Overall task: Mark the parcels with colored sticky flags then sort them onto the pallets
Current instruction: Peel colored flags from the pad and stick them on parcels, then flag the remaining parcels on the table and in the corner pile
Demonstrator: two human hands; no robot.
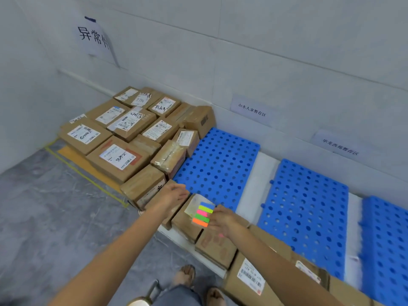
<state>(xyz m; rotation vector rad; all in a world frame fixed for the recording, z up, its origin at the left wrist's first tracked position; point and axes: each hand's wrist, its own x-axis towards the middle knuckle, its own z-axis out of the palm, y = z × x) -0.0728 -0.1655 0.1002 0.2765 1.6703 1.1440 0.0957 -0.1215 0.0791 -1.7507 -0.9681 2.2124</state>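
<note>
Fingers (pixel 217 215) of the right hand (pixel 225 219) pinch one pad of five coloured flags (pixel 204 214) over floor parcels (pixel 217 248) beside three blue pallets (pixel 220 160), while the left hand (pixel 173 194) has relaxed fingers, holding nothing.

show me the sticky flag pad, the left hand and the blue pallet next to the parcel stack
sticky flag pad (pixel 204 212): head view, on the pink strip at mid-pad
left hand (pixel 174 194): head view, on the back of the hand
blue pallet (pixel 220 160): head view, on a bare part of its perforated top
</note>
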